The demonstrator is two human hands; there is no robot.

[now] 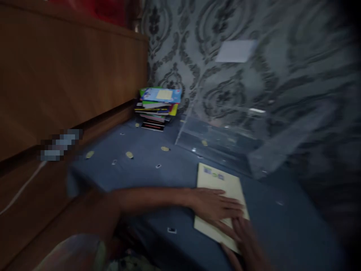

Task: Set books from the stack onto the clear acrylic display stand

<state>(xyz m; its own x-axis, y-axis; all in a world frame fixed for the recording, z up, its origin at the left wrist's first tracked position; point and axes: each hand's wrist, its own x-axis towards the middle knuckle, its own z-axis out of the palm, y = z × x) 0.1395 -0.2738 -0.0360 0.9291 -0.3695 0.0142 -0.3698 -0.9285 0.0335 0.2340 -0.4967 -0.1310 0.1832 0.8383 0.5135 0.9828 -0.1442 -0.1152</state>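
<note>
A thin pale-yellow book [221, 182] lies on the blue patterned cloth, tilted slightly, with small dark and green prints near its far edge. My left hand [216, 204] reaches across from the left and rests flat on the cover, fingers extended to the right. At the book's lower right corner is my right hand [246, 241], its fingers spread over the cover and near edge. The fingertips of both hands meet or overlap by the right edge. Blur and dim light hide the finer contact.
Behind, a pile of books [160, 99] stands by the wooden panel [73, 64]. A clear plastic box or sheet [220, 139] sits against the patterned wall, where a white paper [236, 51] hangs. A white cable [24, 187] runs at left. Blue cloth [113, 173] covers the surface.
</note>
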